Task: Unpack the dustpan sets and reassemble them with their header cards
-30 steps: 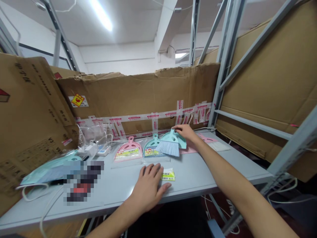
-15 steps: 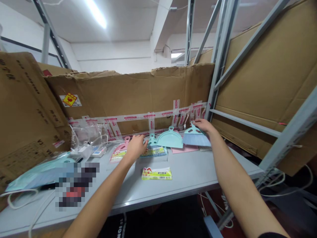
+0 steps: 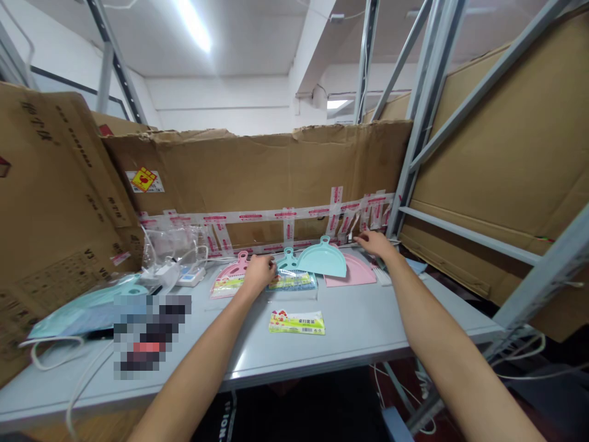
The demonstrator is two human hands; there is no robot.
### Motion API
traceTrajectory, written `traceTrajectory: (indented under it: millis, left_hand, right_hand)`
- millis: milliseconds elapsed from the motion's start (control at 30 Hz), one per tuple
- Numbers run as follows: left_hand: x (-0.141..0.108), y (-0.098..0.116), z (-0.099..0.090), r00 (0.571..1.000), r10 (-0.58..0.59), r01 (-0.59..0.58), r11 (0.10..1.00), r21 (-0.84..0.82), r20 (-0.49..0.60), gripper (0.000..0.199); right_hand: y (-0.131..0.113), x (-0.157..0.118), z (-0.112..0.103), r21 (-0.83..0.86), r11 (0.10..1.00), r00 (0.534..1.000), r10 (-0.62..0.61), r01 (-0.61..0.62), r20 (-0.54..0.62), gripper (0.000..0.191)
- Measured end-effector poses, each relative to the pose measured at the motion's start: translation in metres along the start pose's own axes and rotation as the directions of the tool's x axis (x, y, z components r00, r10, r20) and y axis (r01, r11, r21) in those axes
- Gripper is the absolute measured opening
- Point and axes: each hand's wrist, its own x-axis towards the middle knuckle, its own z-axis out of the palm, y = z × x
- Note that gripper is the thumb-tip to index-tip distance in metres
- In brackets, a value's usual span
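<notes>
My left hand [image 3: 261, 270] is closed at the left edge of a clear bag [image 3: 293, 283] holding a teal dustpan and blue brush. A bagged pink set [image 3: 227, 279] lies just left of it. My right hand [image 3: 375, 243] hovers over the table's back edge with finger and thumb apart, nothing visible between them. Left of it, a loose teal dustpan [image 3: 323, 260] overlaps a pink dustpan [image 3: 361, 271]. White bristles [image 3: 381, 276] show beside the pink one. Behind my right forearm lies a light blue brush [image 3: 416, 266], partly hidden. A printed card [image 3: 297, 322] lies in front.
Cardboard [image 3: 257, 172] stands along the back and left of the grey table [image 3: 350, 331]. White plugs and cables [image 3: 191, 276], a bagged teal set [image 3: 92, 307] and a pixelated dark object [image 3: 154, 334] occupy the left. Metal shelf posts [image 3: 416, 147] rise at the right.
My right hand has let go of the blue brush, which now lies farther right behind my forearm. The pink dustpan is more exposed. The view has shifted slightly, and my left hand's fingers are more curled.
</notes>
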Motion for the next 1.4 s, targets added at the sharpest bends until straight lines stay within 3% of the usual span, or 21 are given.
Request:
traceTrajectory:
  millis: [100, 233, 400, 567, 633, 733, 900, 1000, 1067, 1167, 1267, 1333, 1400]
  left_hand:
    - [0.004, -0.003, 0.004, 1.000, -0.005, 0.005, 1.000, 0.000, -0.004, 0.033]
    - [0.007, -0.002, 0.009, 1.000, -0.021, 0.021, 1.000, -0.004, -0.009, 0.034]
    - [0.006, 0.006, 0.003, 0.997, -0.041, 0.040, 0.999, -0.020, -0.063, 0.029]
    - [0.001, -0.001, -0.037, 0.945, -0.062, -0.004, 0.980, -0.198, -0.321, 0.021]
    - [-0.002, -0.011, -0.055, 0.904, -0.160, -0.012, 0.918, -0.397, -0.396, 0.020]
    - [-0.004, -0.030, -0.067, 0.849, -0.348, 0.046, 0.798, -0.601, -0.397, 0.015]
    - [0.000, -0.047, -0.052, 0.810, -0.535, 0.203, 0.640, -0.741, -0.241, 0.021]
    - [0.003, -0.044, -0.041, 0.803, -0.579, 0.209, 0.497, -0.842, -0.143, 0.025]
    - [0.003, -0.038, -0.037, 0.806, -0.587, 0.193, 0.371, -0.908, -0.069, 0.028]
    - [-0.001, -0.027, -0.033, 0.846, -0.532, 0.138, 0.298, -0.944, -0.044, 0.036]
    - [-0.008, -0.014, -0.031, 0.923, -0.383, 0.087, 0.295, -0.952, -0.035, 0.051]
    - [-0.013, -0.005, -0.032, 0.965, -0.263, 0.087, 0.279, -0.956, 0.011, 0.063]
    - [-0.017, 0.000, -0.035, 0.981, -0.183, 0.104, 0.241, -0.965, 0.060, 0.072]
  right_hand:
    - [-0.027, -0.003, 0.009, 0.089, 0.992, 0.986, -0.105, 0.094, 0.127, 0.036]
    - [-0.058, -0.012, 0.021, 0.222, 0.962, 0.928, -0.224, 0.161, 0.297, 0.043]
    - [-0.072, -0.016, 0.023, 0.202, 0.966, 0.949, -0.207, 0.160, 0.236, 0.030]
    - [-0.073, -0.017, 0.012, 0.256, 0.957, 0.964, -0.186, 0.135, 0.189, 0.025]
    - [-0.080, -0.019, 0.012, 0.273, 0.950, 0.964, -0.202, 0.151, 0.171, 0.025]
    - [-0.100, -0.026, 0.021, 0.258, 0.949, 0.957, -0.231, 0.181, 0.175, 0.023]
    - [-0.139, -0.044, 0.051, 0.177, 0.970, 0.969, -0.196, 0.169, 0.150, 0.014]
    - [-0.151, -0.053, 0.061, 0.170, 0.970, 0.974, -0.197, 0.176, 0.112, 0.012]
    - [-0.156, -0.056, 0.062, 0.222, 0.956, 0.977, -0.206, 0.190, 0.049, 0.020]
    - [-0.165, -0.063, 0.058, 0.523, 0.844, 0.988, -0.154, 0.120, 0.021, 0.041]
    - [-0.177, -0.073, 0.054, 0.841, 0.520, 0.967, -0.103, -0.147, 0.233, 0.042]
    - [-0.184, -0.080, 0.053, 0.892, 0.345, 0.925, -0.134, -0.293, 0.356, 0.042]
    - [-0.188, -0.084, 0.054, 0.894, 0.280, 0.899, -0.168, -0.350, 0.405, 0.041]
